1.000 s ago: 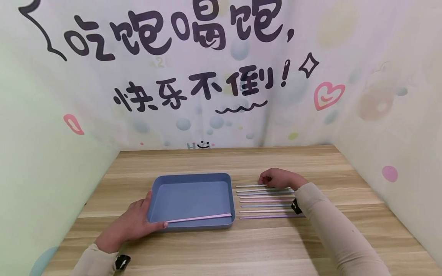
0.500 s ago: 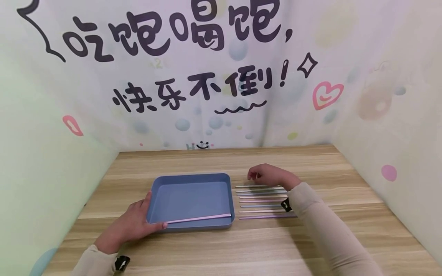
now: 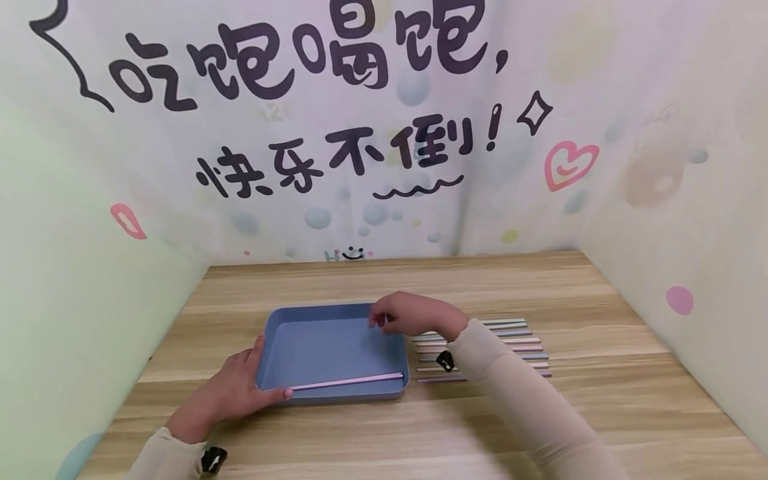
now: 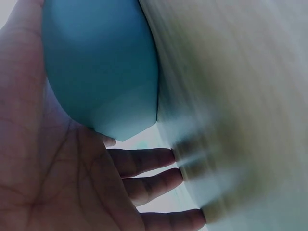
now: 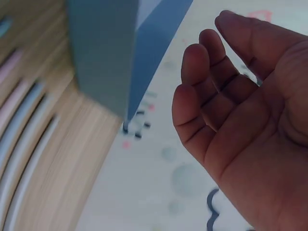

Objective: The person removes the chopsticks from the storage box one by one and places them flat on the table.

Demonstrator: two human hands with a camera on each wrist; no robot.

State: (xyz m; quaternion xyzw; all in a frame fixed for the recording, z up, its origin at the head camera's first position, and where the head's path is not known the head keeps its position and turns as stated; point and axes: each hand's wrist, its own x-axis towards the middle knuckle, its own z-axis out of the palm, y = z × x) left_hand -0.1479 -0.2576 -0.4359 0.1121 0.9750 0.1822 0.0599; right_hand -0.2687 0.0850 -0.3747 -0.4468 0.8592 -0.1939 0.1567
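Note:
My left hand (image 3: 231, 383) spans the near left corner of a blue rectangular tray (image 3: 336, 337), its thumb along the front rim. In the left wrist view its fingers (image 4: 156, 185) are fairly straight, with the tray's side against the palm. Inside the tray, near the front wall, lies a pink chopstick (image 3: 348, 381). Above the tray's far right corner is my right hand (image 3: 414, 315). Its fingers (image 5: 192, 113) are loosely curled and hold nothing in the right wrist view. Several pastel chopsticks (image 3: 528, 349) lie side by side right of the tray, partly hidden by my right arm.
A wooden table (image 3: 360, 440) carries everything. A white backdrop (image 3: 288, 220) with dark lettering and coloured dots closes off the back, and walls rise at both sides. My right forearm (image 3: 528, 393) crosses in front of the chopsticks.
My right hand has lifted off the far end of the chopstick row and moved left to the tray's far right corner. The left hand and tray have stayed put.

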